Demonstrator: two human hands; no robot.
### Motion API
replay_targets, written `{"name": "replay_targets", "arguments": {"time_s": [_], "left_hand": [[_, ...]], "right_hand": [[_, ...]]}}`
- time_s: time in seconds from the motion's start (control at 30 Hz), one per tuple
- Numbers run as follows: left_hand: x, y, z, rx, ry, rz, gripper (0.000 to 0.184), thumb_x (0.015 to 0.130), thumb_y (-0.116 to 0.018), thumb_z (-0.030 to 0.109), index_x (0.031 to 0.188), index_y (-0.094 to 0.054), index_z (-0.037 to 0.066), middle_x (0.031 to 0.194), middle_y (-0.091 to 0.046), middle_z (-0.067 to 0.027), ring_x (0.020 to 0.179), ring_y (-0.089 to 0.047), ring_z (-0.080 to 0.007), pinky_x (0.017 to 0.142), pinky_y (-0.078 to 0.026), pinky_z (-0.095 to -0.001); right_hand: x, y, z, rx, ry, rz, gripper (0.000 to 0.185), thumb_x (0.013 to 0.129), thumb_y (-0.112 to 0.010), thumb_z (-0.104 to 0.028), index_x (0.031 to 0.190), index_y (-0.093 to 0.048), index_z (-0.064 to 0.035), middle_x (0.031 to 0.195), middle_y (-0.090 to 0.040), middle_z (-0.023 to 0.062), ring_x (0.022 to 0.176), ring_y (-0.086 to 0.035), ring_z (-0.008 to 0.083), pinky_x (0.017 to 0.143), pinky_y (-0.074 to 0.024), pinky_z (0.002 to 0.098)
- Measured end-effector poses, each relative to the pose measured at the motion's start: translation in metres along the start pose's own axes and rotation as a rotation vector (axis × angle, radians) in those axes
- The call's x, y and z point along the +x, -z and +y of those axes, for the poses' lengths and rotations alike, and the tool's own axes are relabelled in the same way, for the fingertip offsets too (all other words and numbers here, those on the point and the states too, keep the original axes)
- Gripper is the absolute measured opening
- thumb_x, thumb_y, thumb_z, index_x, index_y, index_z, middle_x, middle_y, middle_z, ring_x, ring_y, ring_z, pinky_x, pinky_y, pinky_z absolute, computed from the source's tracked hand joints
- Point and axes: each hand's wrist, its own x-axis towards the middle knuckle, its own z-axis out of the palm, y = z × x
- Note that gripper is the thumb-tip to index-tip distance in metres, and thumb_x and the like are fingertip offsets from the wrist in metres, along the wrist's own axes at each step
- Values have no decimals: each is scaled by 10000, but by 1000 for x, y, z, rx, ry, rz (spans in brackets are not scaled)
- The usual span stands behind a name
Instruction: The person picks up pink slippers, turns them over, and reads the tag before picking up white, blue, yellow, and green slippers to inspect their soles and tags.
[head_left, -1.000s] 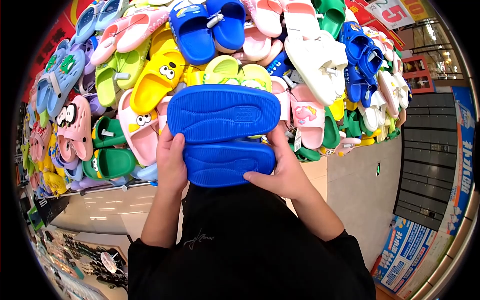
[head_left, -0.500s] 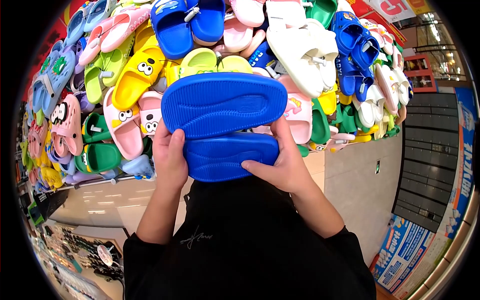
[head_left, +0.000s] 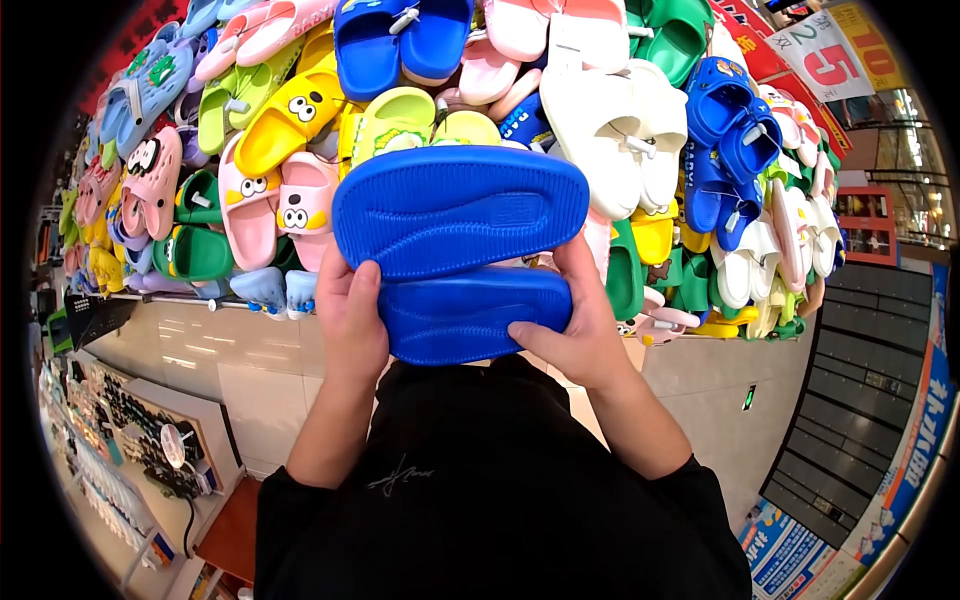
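Note:
A pair of blue slippers [head_left: 460, 212] is held up in front of my chest with the ribbed soles facing me. One slipper sits above the other, and the lower one is partly covered. My left hand [head_left: 352, 310] grips the pair at the left ends, its thumb along the edge where the two meet. On the other side my right hand [head_left: 580, 325] is wrapped around the right ends, with the thumb pressed on the lower sole. Directly behind them lie light green slippers [head_left: 395, 122] and white slippers [head_left: 600, 120].
A display heaped with colourful slippers and clogs fills the far side, including yellow slippers [head_left: 290, 115] and blue clogs [head_left: 725, 120]. Price signs [head_left: 822, 62] stand at the upper right. Shelves of small goods [head_left: 150, 430] are at lower left, beside the tiled floor [head_left: 690, 400].
The view has turned slightly, so the display and price signs sit differently in it. Both hands keep the same grip on the blue slippers, which appear slightly further right.

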Motion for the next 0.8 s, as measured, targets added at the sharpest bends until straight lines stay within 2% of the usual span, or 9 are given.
{"name": "replay_targets", "arguments": {"time_s": [0.2, 0.3, 0.43, 0.6, 0.67, 0.73, 0.8], "left_hand": [[6, -3, -3, 47, 1, -67, 423, 999, -541, 174, 1361, -480, -35, 1288, -590, -110, 1153, -553, -159, 1032, -406, -311], [10, 8, -9, 84, 26, -110, 417, 998, -545, 176, 1353, -487, -34, 1271, -594, -103, 1140, -553, -152, 1023, -408, -305], [8, 10, -6, 72, 37, -130, 415, 996, -550, 180, 1347, -492, -35, 1258, -600, -99, 1134, -554, -148, 1015, -412, -302], [-9, 11, -4, 44, 27, -50, 421, 997, -544, 161, 1360, -480, -42, 1266, -600, -100, 1137, -556, -149, 1017, -412, -302], [-17, 10, -8, 52, 14, -5, 424, 997, -540, 153, 1366, -475, -46, 1274, -598, -102, 1142, -556, -150, 1019, -412, -302], [-26, 10, -16, 157, -11, 104, 441, 991, -479, 172, 1374, -485, -47, 1325, -582, -127, 1182, -561, -190, 1054, -409, -339], [-30, 7, -16, 168, -17, 122, 438, 992, -482, 176, 1370, -488, -46, 1323, -584, -126, 1180, -562, -189, 1051, -411, -340]], "right_hand": [[-7, 2, 7, -65, 49, 47, 1055, 701, -699, 97, 1572, -117, -30, 1381, -459, 115, 1109, -578, 168, 907, -501, 303], [-13, -5, 10, -149, 66, 62, 1065, 701, -709, 89, 1571, -107, -24, 1399, -443, 117, 1117, -578, 180, 914, -505, 310], [-16, -6, 23, -84, 39, 69, 1040, 710, -700, 82, 1567, -121, -25, 1422, -418, 114, 1173, -545, 190, 974, -474, 325], [-16, -3, 26, 1, 47, -29, 978, 731, -660, 85, 1560, -152, -22, 1433, -410, 113, 1220, -507, 186, 1015, -443, 327], [-15, -6, 24, 35, -1, 9, 945, 738, -628, 104, 1555, -170, -19, 1427, -416, 113, 1210, -513, 181, 1012, -443, 322], [-11, 1, 28, 12, 17, -40, 939, 742, -630, 107, 1553, -175, -18, 1419, -422, 111, 1199, -520, 177, 1004, -448, 321], [-10, 6, 31, -1, 27, -86, 934, 745, -633, 110, 1551, -179, -17, 1411, -429, 109, 1189, -528, 173, 996, -454, 320]]}}
